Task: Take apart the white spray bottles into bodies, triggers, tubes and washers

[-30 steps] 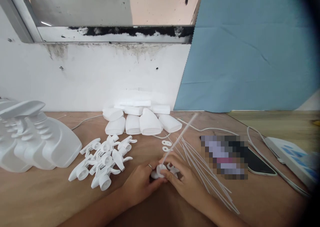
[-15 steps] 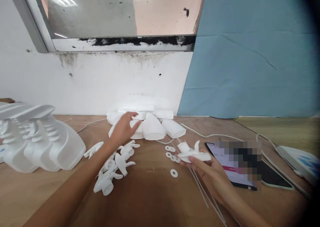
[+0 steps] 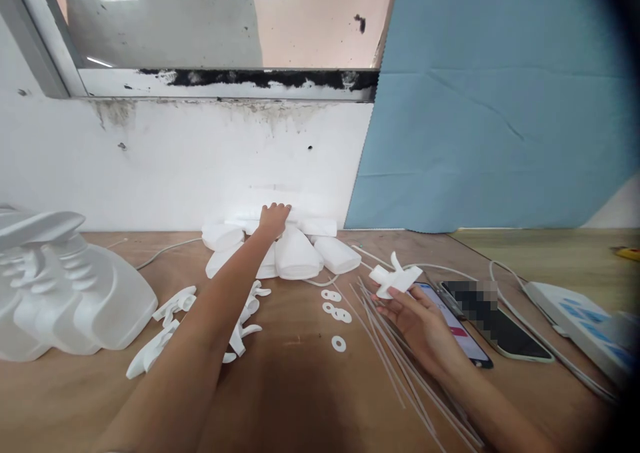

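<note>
My left hand [image 3: 275,219] reaches over the pile of white bottle-like pieces [image 3: 299,253] against the wall; its fingers bend over the rear of the pile, and what is under them is hidden. My right hand [image 3: 417,310] holds a white spray trigger head [image 3: 395,280] between thumb and fingers, above the thin white tubes [image 3: 395,353]. White ring washers [image 3: 339,343] lie between the hands. More trigger heads [image 3: 243,326] lie on the table, partly covered by my left forearm.
Large white moulded bottles [image 3: 100,293] stand at the left. At the right are two phones [image 3: 520,336], a cable [image 3: 530,310] and a white box with blue markings [image 3: 580,320]. A blue cloth [image 3: 480,106] hangs behind the wooden table [image 3: 295,400].
My left hand has moved forward to the rear of the pile. My right hand has raised the trigger head slightly and moved right. The view has shifted a little to the right.
</note>
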Demonstrator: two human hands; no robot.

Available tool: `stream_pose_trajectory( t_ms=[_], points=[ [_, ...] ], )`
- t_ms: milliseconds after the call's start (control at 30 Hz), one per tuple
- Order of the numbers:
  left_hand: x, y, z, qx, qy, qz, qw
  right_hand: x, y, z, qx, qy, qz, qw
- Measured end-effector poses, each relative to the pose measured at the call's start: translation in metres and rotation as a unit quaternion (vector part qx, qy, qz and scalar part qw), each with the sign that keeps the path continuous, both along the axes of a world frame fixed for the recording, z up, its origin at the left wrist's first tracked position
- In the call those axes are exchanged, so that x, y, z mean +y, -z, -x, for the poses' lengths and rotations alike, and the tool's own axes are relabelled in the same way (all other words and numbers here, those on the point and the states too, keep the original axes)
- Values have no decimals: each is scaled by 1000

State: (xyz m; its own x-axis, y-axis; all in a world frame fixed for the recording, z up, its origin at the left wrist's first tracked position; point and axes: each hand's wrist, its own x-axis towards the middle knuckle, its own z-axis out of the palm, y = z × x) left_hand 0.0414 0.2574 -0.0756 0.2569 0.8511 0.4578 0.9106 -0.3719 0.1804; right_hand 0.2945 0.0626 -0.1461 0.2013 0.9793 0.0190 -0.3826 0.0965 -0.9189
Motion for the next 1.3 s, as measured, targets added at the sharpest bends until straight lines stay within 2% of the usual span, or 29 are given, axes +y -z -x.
stream_pose_trajectory(
  t_ms=[133, 200, 267, 300, 367, 433, 467, 533, 633, 700, 867, 967, 1067, 1200, 1300],
  points=[
    [-16, -24, 10, -50, -26, -46, 997, 0, -6, -8, 13, -3, 3, 1000],
    [-35, -39, 24, -95, -50, -86, 990, 0, -11, -12, 45, -9, -3, 999],
    [-62, -51, 40, -194, -64, -126, 971, -1, -16, -16, 65, -7, -14, 998],
    [-78, -55, 48, -329, -44, -147, 932, -2, -19, -18, 65, -7, -22, 998],
    [-112, -59, 64, -567, 28, -122, 814, -3, -23, -21, 52, -14, -46, 997],
    [-143, -56, 75, -692, 67, -66, 716, -3, -27, -23, 41, -21, -69, 997],
    [-155, -53, 79, -727, 68, -42, 681, -3, -28, -24, 34, -23, -77, 996],
    [-170, -46, 84, -770, 49, -8, 636, -3, -29, -25, 7, -18, -88, 996],
    [-171, -37, 88, -802, 27, 17, 596, -4, -29, -26, -43, -6, -90, 995],
    [-165, -34, 91, -811, 23, 27, 583, -3, -28, -27, -47, 2, -86, 995],
    [-156, -30, 97, -817, 22, 49, 574, -1, -25, -29, -61, 31, -85, 994],
    [-156, -27, 96, -813, 27, 73, 577, -1, -23, -28, -14, 9, -84, 996],
    [-158, -23, 92, -800, 41, 97, 591, -3, -23, -26, 32, -28, -76, 996],
    [-162, -19, 83, -775, 58, 130, 616, -5, -23, -18, 4, -33, -85, 996],
    [-171, -19, 75, -718, 71, 200, 663, -9, -22, -6, -46, -21, -104, 993]
  ],
)
